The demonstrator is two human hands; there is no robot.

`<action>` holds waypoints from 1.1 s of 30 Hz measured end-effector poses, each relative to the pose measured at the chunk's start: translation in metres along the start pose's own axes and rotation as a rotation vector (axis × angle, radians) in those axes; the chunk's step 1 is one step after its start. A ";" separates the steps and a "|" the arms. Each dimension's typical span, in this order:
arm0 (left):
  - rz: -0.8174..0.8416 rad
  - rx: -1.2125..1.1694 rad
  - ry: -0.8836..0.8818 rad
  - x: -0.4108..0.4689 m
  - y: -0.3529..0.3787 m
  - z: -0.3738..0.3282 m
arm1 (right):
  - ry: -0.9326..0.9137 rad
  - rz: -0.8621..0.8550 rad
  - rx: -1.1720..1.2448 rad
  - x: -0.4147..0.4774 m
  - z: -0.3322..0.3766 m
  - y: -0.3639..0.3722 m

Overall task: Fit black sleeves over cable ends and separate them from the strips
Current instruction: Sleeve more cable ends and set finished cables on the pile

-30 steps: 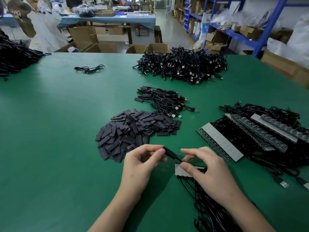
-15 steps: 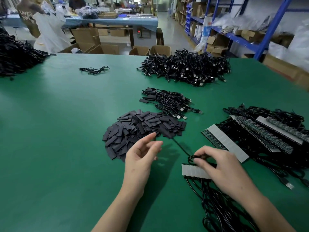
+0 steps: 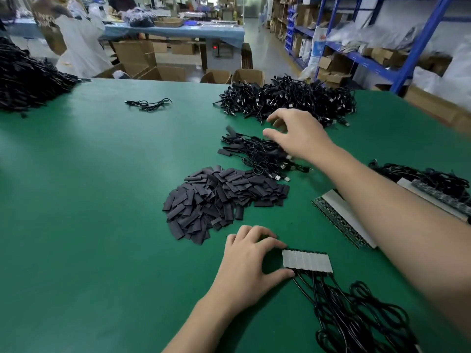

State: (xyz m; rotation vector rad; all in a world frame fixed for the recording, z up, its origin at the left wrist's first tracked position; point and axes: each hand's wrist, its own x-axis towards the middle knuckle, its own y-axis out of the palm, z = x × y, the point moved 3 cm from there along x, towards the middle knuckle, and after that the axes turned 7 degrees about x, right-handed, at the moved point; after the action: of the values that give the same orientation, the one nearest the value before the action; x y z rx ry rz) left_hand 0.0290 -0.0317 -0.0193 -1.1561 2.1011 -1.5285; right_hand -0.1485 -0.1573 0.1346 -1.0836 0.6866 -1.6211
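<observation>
green table (image 3: 102, 200): left hand (image 3: 244, 266) pinches the white strip (image 3: 307, 262); right hand (image 3: 300, 135) hovers spread-fingered over the small cable pile (image 3: 254, 151).

Of the person only the two bare hands and the two bare forearms show. The left hand (image 3: 251, 266) is sharp: slim fingers, soft rounded knuckles, a smooth back. The left forearm (image 3: 204, 319) is bare skin down to the lower edge of the picture. The right hand (image 3: 300, 138) is a little blurred, so small details of its fingers cannot be told. The right forearm (image 3: 395, 205) looks long and very broad, being close to the wide-angle camera, and is bare up to the edge
</observation>
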 end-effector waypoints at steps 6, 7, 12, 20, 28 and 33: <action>-0.034 -0.451 -0.073 0.002 -0.008 0.003 | 0.113 0.209 0.258 -0.091 -0.034 0.031; -0.034 -0.562 -0.090 0.002 -0.009 0.003 | 0.165 0.251 0.310 -0.110 -0.046 0.034; -0.138 -0.794 -0.186 0.005 -0.018 0.014 | 0.349 0.368 0.698 -0.175 -0.068 0.043; -0.148 -0.946 -0.248 0.002 -0.023 0.023 | 0.365 0.168 0.902 -0.185 -0.047 0.066; -0.171 -0.938 -0.312 0.001 -0.024 0.020 | 0.320 0.131 0.937 -0.199 -0.040 0.066; -0.091 -0.988 -0.184 0.001 -0.021 0.009 | 0.270 0.092 0.908 -0.199 -0.038 0.060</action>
State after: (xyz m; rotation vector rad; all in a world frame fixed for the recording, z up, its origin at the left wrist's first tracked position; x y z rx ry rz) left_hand 0.0433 -0.0408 -0.0037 -1.5934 2.7368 -0.2883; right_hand -0.1432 0.0096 0.0049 -0.1744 0.1032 -1.7293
